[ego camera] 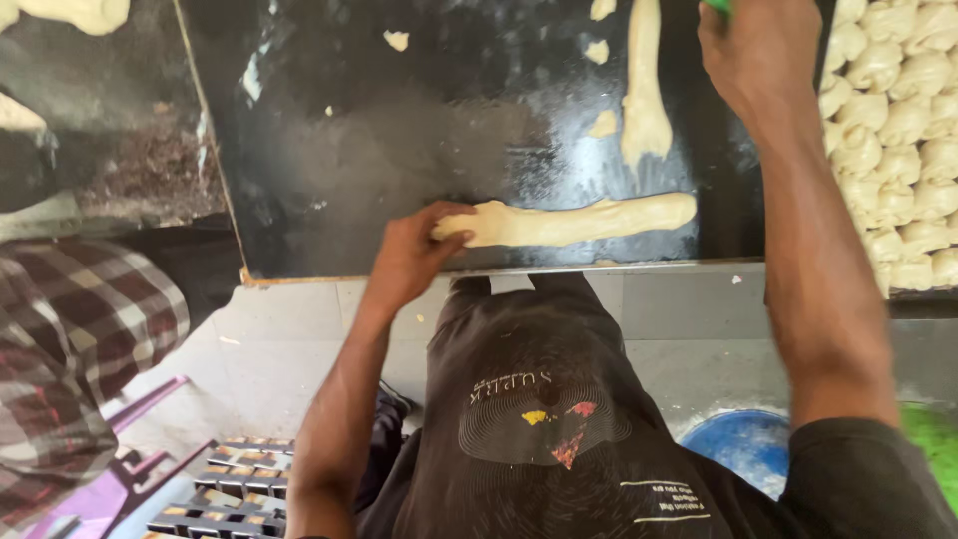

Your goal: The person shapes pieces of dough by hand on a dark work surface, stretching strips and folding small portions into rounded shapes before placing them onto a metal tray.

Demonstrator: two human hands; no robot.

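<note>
Left hand [409,255] fingers pinching dough rope [569,222] on floured black worktop [399,150], right hand [758,50] gripping something green, grey tiled floor [679,319]

Left of the upright dough strip [644,90] the dark worktop [399,150] lies open, while the long dough roll [574,222] below it and the shaped dough pieces [903,130] far right block passage.

Soft matt dough rope [574,222], glossy black slab [399,150]
</note>
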